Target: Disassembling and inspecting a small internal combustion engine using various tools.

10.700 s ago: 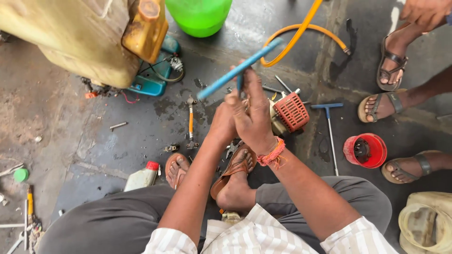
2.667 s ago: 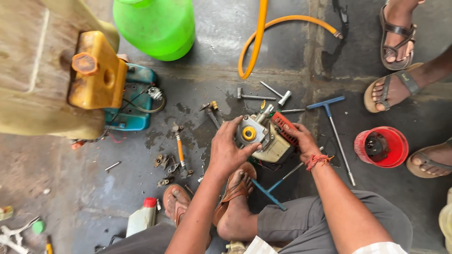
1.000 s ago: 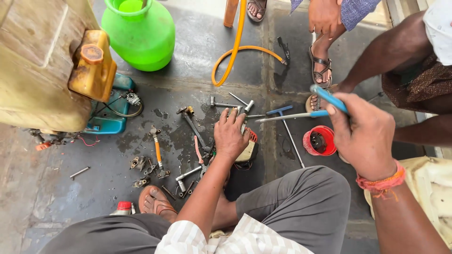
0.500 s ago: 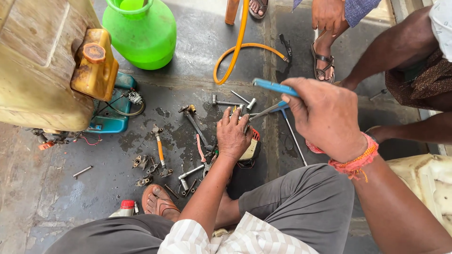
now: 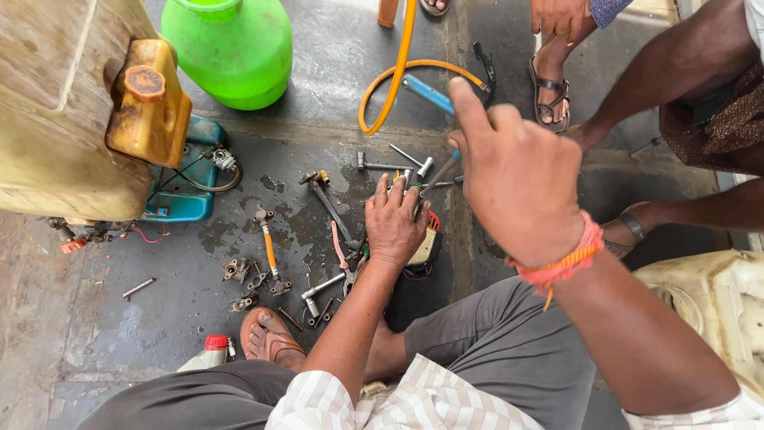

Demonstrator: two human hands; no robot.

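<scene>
While the left hand (image 5: 395,227) presses the small engine (image 5: 423,247), the right hand (image 5: 517,187) — raised apart — grips a blue-handled tool (image 5: 428,94).

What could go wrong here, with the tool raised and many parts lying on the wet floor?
1. The blue-handled T-shaped wrench in the right hand could slip and fall onto the left hand on the small engine part.
2. Small metal parts lie loose on the wet concrete floor; they may get lost.

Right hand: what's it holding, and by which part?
The right hand holds a blue-handled T-wrench by its blue handle; its shaft runs down toward the small engine part.
</scene>
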